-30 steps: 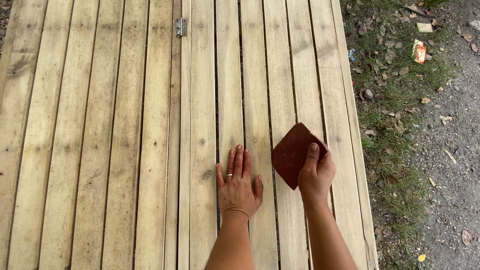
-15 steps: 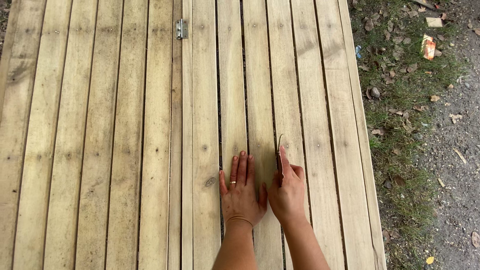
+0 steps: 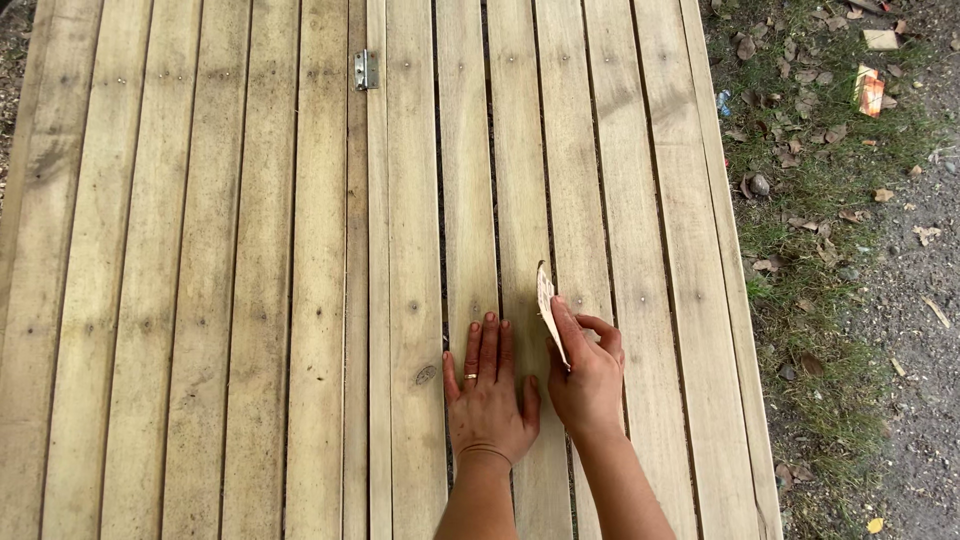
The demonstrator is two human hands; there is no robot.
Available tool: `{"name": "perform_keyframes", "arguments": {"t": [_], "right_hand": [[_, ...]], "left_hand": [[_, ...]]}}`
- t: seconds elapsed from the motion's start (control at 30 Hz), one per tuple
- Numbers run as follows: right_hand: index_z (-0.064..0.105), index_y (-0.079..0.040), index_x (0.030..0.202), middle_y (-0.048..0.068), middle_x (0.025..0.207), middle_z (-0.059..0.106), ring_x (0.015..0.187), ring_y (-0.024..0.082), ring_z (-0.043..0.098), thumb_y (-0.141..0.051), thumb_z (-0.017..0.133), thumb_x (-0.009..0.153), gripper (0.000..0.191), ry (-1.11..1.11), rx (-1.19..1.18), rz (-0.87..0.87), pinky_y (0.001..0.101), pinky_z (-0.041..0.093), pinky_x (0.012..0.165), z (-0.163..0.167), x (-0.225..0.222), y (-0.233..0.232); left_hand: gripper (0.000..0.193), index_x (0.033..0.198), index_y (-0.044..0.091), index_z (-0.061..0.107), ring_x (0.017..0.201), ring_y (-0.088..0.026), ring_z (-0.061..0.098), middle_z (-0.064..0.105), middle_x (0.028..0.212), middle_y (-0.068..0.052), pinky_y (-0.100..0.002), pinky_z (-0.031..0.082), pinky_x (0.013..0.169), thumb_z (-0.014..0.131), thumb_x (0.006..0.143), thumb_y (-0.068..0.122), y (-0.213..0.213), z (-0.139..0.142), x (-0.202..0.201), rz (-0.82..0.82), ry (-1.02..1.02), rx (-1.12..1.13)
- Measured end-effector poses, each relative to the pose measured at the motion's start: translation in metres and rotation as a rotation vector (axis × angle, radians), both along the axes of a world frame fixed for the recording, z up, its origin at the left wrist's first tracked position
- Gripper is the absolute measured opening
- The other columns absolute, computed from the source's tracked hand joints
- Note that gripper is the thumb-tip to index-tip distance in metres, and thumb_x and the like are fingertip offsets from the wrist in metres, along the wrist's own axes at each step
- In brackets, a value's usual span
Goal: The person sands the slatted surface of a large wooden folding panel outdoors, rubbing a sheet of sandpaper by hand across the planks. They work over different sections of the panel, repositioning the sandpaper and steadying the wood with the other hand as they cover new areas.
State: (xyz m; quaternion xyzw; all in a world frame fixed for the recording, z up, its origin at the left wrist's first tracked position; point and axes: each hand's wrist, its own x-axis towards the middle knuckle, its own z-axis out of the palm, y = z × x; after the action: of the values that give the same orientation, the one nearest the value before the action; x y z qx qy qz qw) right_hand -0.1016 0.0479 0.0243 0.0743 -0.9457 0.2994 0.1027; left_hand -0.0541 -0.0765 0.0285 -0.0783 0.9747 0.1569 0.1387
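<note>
Item: my right hand [image 3: 588, 375], fingers pinched on a small sheet of sandpaper [image 3: 547, 308], held on edge so only its pale backing and thin rim show, standing up over the slat gap just right of my left hand [image 3: 490, 395]. Left hand: released, palm flat on the slatted wooden tabletop [image 3: 250, 300], fingers together, ring on one finger, holding nothing. Handling note, by my reading: the sheet is light, thin and limp enough to curl, gritty on one face, so it should not slip; best taken at its lower edge between thumb and fingertips, as now, or folded flat under the palm. Farther from the left hand: a metal hinge [image 3: 367, 70] up the boards, toward the far end. Well to the right of the hand, off the boards: grass, dry leaves and an orange-and-white carton [image 3: 868, 90].
</note>
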Motion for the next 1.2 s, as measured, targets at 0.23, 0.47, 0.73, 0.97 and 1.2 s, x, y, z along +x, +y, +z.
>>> {"name": "perform_keyframes", "arguments": {"t": [0.23,0.47,0.73,0.97,1.2], "right_hand": [[0.056,-0.017,0.144,0.004,0.089,0.078,0.134,0.027,0.053,-0.011,0.069,0.083,0.062,0.022,0.173,-0.016,0.0466,0.033,0.102,0.008,0.017,-0.009],[0.061,-0.014,0.142,0.006,0.114,0.076,0.132,0.025,0.056,-0.003,0.059,0.09,0.053,0.075,0.035,-0.111,0.0428,0.036,0.103,0.001,0.015,-0.013],[0.072,-0.011,0.117,0.007,0.109,0.075,0.112,0.032,0.061,-0.007,0.061,0.099,0.021,-0.041,-0.066,-0.201,0.0437,0.04,0.101,-0.016,0.038,-0.002],[0.068,-0.008,0.125,0.008,0.113,0.074,0.122,0.032,0.059,-0.003,0.058,0.096,0.031,0.111,-0.151,-0.123,0.0468,0.038,0.101,-0.004,0.033,-0.007],[0.069,-0.011,0.128,0.005,0.101,0.075,0.122,0.026,0.06,-0.003,0.062,0.089,0.04,0.065,-0.08,-0.088,0.0433,0.038,0.097,-0.013,0.028,-0.001]], "left_hand": [[0.075,0.159,0.019,0.013,0.153,-0.018,0.004,0.009,0.169,-0.004,-0.051,-0.001,0.12,0.034,0.094,0.049,0.002,-0.006,-0.004,0.012,0.389,-0.103],[0.081,0.164,0.021,0.006,0.158,-0.017,0.0,0.001,0.173,0.001,-0.052,-0.003,0.12,0.036,0.093,0.046,0.003,0.001,-0.007,-0.008,-0.071,-0.042],[0.08,0.161,0.018,0.006,0.155,-0.018,0.001,0.002,0.173,0.001,-0.053,-0.001,0.12,0.038,0.094,0.047,0.002,0.006,-0.007,-0.01,-0.033,-0.033],[0.079,0.16,0.019,0.004,0.153,-0.017,0.0,0.0,0.173,0.001,-0.053,-0.002,0.12,0.037,0.094,0.048,0.003,0.005,-0.005,-0.01,-0.07,-0.034],[0.082,0.163,0.02,0.004,0.156,-0.016,-0.001,0.0,0.172,0.002,-0.051,-0.001,0.12,0.036,0.093,0.048,0.004,0.002,-0.006,-0.008,-0.037,-0.077]]}}
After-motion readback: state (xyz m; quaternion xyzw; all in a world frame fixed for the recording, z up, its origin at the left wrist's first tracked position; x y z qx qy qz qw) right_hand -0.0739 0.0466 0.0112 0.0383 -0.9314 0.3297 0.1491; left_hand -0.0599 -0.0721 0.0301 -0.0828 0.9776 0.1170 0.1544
